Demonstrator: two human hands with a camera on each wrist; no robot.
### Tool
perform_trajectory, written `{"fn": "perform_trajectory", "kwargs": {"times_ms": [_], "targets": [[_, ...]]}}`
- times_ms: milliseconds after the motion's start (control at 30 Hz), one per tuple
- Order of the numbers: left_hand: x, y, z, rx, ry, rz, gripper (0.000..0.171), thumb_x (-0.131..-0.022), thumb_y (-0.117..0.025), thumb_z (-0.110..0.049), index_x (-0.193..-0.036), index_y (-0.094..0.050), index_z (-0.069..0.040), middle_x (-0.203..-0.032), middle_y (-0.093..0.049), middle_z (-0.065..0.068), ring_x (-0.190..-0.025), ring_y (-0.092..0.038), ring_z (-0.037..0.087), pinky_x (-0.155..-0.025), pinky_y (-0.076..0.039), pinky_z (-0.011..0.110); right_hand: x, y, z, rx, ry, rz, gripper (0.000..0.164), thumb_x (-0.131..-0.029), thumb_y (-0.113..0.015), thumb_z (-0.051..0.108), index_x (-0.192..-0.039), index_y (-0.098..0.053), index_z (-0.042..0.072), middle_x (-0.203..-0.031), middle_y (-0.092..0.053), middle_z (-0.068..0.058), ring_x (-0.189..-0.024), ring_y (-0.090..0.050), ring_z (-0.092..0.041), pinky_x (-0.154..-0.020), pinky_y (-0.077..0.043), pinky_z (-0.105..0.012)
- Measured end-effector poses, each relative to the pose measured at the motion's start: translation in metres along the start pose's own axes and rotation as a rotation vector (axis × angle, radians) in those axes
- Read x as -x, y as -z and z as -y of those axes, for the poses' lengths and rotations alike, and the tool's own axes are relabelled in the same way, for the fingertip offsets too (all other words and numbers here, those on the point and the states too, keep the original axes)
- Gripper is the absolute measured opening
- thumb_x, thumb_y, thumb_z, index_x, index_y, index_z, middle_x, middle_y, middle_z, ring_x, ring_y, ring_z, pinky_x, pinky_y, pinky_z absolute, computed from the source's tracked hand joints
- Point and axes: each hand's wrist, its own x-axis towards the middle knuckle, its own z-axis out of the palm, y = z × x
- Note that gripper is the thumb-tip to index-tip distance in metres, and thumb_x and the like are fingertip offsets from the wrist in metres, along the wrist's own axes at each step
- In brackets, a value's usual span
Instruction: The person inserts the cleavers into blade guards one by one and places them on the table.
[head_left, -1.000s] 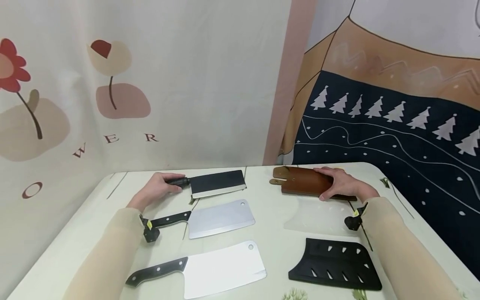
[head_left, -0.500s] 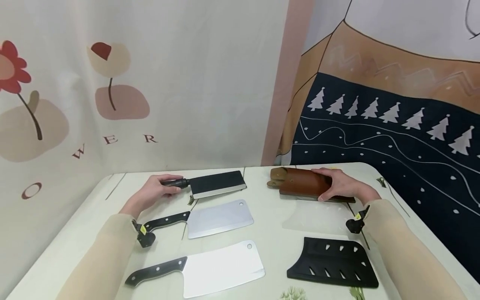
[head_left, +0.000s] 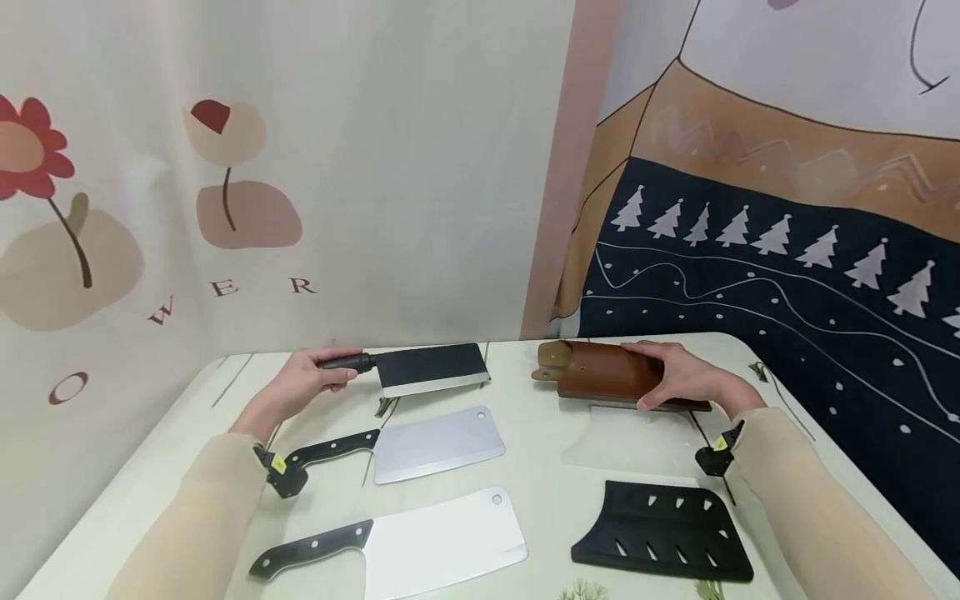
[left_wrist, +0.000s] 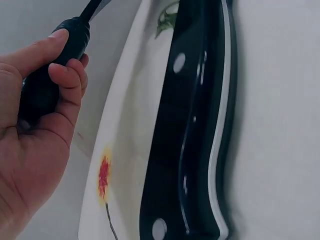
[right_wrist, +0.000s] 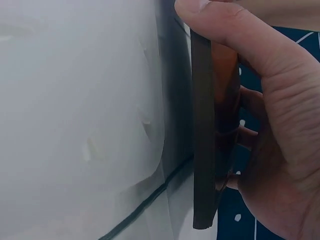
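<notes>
In the head view, my left hand (head_left: 291, 388) grips the black round handle of a cleaver (head_left: 432, 368) with a black blade and bright edge. The left wrist view shows the thumb and curled fingers around that handle (left_wrist: 75, 37). At the right, a brown leather sheath (head_left: 609, 372) is held by my right hand (head_left: 686, 377), fingers over its back edge and thumb at the front. The sheath's open end with a tab points left, toward the cleaver. In the right wrist view, the dark edge of the sheath (right_wrist: 203, 135) is lifted off the table.
Two silver cleavers with black riveted handles, a smaller one (head_left: 441, 444) and a larger one (head_left: 444, 543), lie nearer on the white table (head_left: 532, 467). Right of them lie a translucent sheath (head_left: 630, 443) and a black slotted sheath (head_left: 663, 533). Curtains (head_left: 420, 167) stand behind.
The leather sheath has tipped up, so its mouth looks rounder and its front face shows more. My left hand has shifted slightly left; the cleaver stays nearly in place.
</notes>
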Motion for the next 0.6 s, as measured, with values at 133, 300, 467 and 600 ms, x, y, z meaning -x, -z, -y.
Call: {"fn": "perform_trajectory", "kwargs": {"times_ms": [133,300,467,600], "targets": [[0.003,-0.002,-0.004,0.043,-0.021,0.011,0.053,-0.094,-0.073,-0.004,-0.142,-0.054,0.01,-0.102,-0.069,0.003,-0.079,-0.061,0.01,-0.074,-0.053,0.025,-0.001,0.0,0.005,0.014,0.025,0.004,0.103,-0.07,-0.096,0.027,-0.154,-0.042,0.002,-0.151,-0.046,-0.024,-0.129,-0.045,-0.042,-0.102,-0.04,-0.06],[0.007,-0.007,-0.009,0.127,-0.034,0.034,0.056,-0.094,-0.072,-0.003,-0.143,-0.05,0.013,-0.108,-0.071,-0.005,-0.092,-0.065,0.007,-0.083,-0.056,0.026,-0.002,0.0,0.013,0.03,0.056,0.001,0.103,-0.07,-0.096,0.028,-0.154,-0.042,0.002,-0.15,-0.047,-0.023,-0.132,-0.043,-0.042,-0.104,-0.038,-0.062],[0.009,-0.011,-0.011,0.207,-0.05,0.045,0.054,-0.094,-0.071,0.002,-0.142,-0.049,0.015,-0.113,-0.071,-0.007,-0.1,-0.066,0.006,-0.086,-0.056,0.025,-0.002,-0.002,0.022,0.085,0.042,0.001,0.104,-0.069,-0.096,0.032,-0.155,-0.043,0.007,-0.152,-0.046,-0.021,-0.135,-0.037,-0.044,-0.106,-0.034,-0.067],[0.012,-0.016,-0.015,0.203,-0.053,0.044,0.053,-0.094,-0.07,0.002,-0.142,-0.05,0.015,-0.113,-0.071,-0.007,-0.099,-0.066,0.006,-0.086,-0.056,0.026,-0.003,-0.006,0.027,0.108,0.035,0.0,0.103,-0.069,-0.095,0.034,-0.155,-0.044,0.01,-0.153,-0.044,-0.021,-0.136,-0.032,-0.046,-0.104,-0.034,-0.07]]}}
